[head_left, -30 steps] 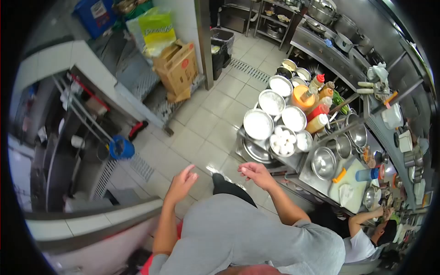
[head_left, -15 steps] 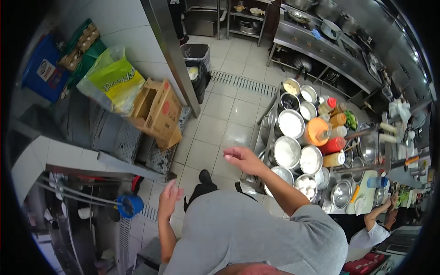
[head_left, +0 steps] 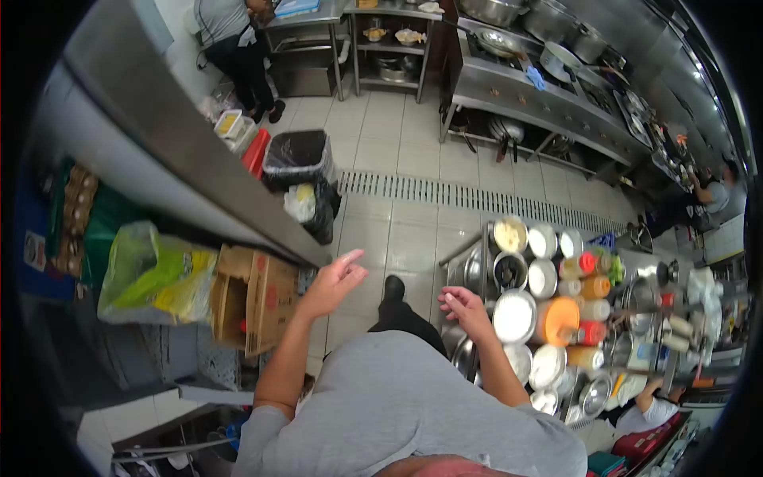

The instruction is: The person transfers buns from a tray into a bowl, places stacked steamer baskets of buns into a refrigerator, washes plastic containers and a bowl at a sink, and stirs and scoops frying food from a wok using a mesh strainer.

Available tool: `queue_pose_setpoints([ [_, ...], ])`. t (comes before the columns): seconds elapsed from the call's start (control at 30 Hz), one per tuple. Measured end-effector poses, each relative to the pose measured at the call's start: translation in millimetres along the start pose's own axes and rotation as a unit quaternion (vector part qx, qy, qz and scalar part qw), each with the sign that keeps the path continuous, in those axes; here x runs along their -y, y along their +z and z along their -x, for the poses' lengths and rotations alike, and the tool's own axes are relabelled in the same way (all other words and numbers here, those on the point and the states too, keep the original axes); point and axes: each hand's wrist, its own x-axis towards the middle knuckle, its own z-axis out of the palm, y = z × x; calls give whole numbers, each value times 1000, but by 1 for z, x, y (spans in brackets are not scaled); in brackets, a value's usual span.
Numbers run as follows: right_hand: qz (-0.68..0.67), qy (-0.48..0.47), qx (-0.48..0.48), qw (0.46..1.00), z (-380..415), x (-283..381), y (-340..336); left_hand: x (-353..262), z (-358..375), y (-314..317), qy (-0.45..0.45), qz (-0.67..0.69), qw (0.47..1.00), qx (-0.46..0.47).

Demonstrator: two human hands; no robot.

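Note:
In the head view my left hand (head_left: 335, 286) hangs over the floor with its fingers stretched out, holding nothing. It is nearest to a cardboard box (head_left: 274, 306) with an open top. My right hand (head_left: 467, 312) is loosely curled with fingers apart, and nothing shows in it. Close by on its right is a metal table bearing a round container of white contents (head_left: 515, 316). Around that stand a bowl with dark contents (head_left: 509, 271), an orange-topped container (head_left: 558, 321) and several squeeze bottles (head_left: 592, 331).
Ahead runs a tiled floor with a drain grate (head_left: 413, 188). Bins with black liners (head_left: 298, 159) stand at the left beside a metal-faced wall edge (head_left: 214, 167). A stove (head_left: 524, 103) lines the back right. Co-workers (head_left: 230, 40) stand at the far left and at the right.
My body has moved forward along the aisle, and the bins and stove look closer. My left hand has swung forward and up. My right hand now hangs beside the table.

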Motion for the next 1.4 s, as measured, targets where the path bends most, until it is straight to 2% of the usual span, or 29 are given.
queue_pose_setpoints([
  [0.07,16,16,-3,1000,-68,40,-18,-16,-61,-10,-24,25,999,-2],
  [0.2,40,-37,24,998,-204,150,-43,-44,-174,-49,-89,37,995,-17],
  [0.3,42,-72,43,996,-298,238,-51,-48,-254,-87,-86,64,993,-40],
  [0.53,10,-84,122,989,-519,370,-26,-40,-435,-196,-85,113,982,-123],
  [0.7,-18,-67,111,991,-676,458,-26,-21,-591,-297,-81,178,970,-147],
  [0.93,-81,-64,41,994,-827,582,-72,-108,-821,-422,-85,125,984,-93],
  [1.07,-115,-48,33,992,-941,633,-98,-135,-955,-488,-85,90,990,-63],
  [1.23,-123,-71,46,989,-1100,723,-115,-180,-1106,-554,-95,87,987,-97],
  [1.33,-140,-83,61,985,-1197,804,-122,-220,-1197,-596,-100,158,977,-102],
  [1.4,-131,-113,56,983,-1255,858,-123,-244,-1254,-620,-100,142,976,-131],
])
